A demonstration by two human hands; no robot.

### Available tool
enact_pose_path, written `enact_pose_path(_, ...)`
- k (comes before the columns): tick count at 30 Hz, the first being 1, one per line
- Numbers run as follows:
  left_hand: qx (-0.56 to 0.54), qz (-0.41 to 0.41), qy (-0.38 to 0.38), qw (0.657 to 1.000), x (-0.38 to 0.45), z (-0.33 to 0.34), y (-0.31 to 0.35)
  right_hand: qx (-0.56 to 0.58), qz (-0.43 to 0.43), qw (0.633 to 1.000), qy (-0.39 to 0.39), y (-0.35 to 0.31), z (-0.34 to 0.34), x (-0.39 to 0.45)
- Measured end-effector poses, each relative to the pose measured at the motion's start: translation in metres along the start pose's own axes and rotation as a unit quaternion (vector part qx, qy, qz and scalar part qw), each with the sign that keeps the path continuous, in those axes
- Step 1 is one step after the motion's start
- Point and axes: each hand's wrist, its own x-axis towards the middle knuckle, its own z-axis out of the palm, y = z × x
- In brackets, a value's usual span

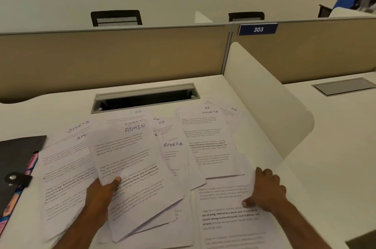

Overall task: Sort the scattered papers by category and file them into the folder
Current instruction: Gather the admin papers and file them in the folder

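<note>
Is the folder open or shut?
Cannot tell. The folder lies flat at the desk's left edge, its coloured tabs sticking out beside a clasp.

black folder (18,159) cut off at left edge, buried sheets' headings hidden, small print blurred
</note>
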Motion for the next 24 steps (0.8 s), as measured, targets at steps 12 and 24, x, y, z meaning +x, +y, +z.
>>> enact_pose_path(12,0.020,-0.008,-0.005,1.000,-0.002,0.000,0.000,0.280,0.076,0.940,0.178,0.008,0.025,-0.027)
enact_pose_path(24,0.061,0.004,0.009,0.998,0.000,0.008,0.000,0.258,-0.088,0.754,0.598,-0.018,-0.056,-0.058)
